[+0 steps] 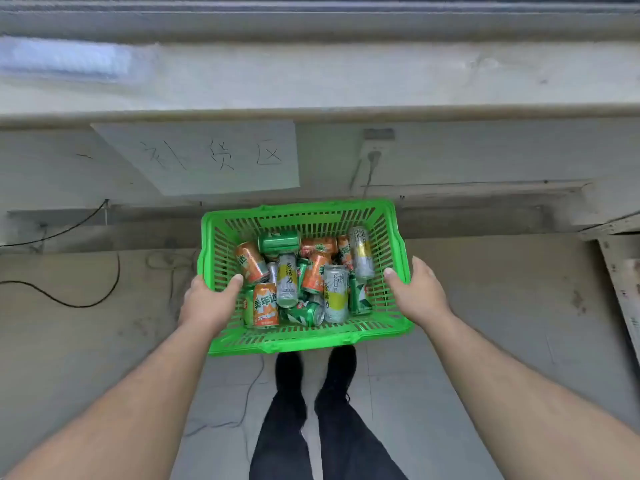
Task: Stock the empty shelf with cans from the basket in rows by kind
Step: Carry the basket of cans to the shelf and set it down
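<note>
At the bottom of the view stand the person's dark trousers (322, 427) and black shoes (315, 368) on a pale floor (433, 393), and both bare forearms reach forward from either side. The left hand (207, 299) grips the left rim of a green basket (298, 344), thumb hooked over the edge and into the inside; the right hand (417, 289) clamps the right rim the same way, so the basket is carried between them, held out in front of the body above the feet. The cans (304, 278) lie jumbled inside it, between the two hands and about equally near to each: orange ones, green ones and taller white-and-yellow ones, mostly on their sides with their long axes pointing every way, none sorted by kind. Since both hands are taken up with the rims, the basket probably has to be set down before any can is picked. Beyond the basket, a grey ledge runs across, with loose black cables (69, 292) at the left, then a paper sign (207, 157) with handwritten characters and a wall socket (374, 152). Farther up lies a long pale shelf (346, 81), bare of cans where visible.
</note>
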`<state>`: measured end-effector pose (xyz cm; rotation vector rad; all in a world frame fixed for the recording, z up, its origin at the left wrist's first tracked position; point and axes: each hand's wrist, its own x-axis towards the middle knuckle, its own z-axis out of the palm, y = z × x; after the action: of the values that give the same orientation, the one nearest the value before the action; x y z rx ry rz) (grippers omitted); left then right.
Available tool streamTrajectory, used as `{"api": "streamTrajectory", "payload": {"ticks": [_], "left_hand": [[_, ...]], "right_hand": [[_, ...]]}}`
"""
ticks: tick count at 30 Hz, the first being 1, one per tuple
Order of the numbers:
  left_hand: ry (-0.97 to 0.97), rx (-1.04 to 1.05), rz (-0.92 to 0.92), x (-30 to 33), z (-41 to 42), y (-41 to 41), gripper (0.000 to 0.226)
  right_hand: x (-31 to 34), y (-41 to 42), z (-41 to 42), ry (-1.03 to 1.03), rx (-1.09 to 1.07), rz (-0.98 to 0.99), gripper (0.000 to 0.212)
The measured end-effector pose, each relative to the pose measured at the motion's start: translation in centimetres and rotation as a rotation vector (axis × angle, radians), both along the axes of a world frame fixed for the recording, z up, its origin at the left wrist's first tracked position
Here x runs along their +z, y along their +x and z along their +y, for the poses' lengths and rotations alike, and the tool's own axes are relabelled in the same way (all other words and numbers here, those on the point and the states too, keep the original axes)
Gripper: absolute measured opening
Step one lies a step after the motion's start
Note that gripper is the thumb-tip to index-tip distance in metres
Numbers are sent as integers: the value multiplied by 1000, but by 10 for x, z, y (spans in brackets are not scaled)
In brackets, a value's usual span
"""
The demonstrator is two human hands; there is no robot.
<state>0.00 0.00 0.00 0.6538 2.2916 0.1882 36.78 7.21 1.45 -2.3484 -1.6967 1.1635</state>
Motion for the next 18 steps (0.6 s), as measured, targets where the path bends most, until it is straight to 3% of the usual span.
{"api": "streamTrajectory", "payload": {"ticks": [4, 10, 18], "left_hand": [[-31, 15, 115, -36, 19, -9, 86], [-89, 95, 188, -72, 39, -29, 66], [-122, 8, 225, -70, 40, -41, 48]], "right_hand": [[-43, 5, 20, -35, -113, -8, 51], [-96, 11, 40, -71, -210, 2, 29], [-101, 28, 45, -58, -224, -43, 35]]}}
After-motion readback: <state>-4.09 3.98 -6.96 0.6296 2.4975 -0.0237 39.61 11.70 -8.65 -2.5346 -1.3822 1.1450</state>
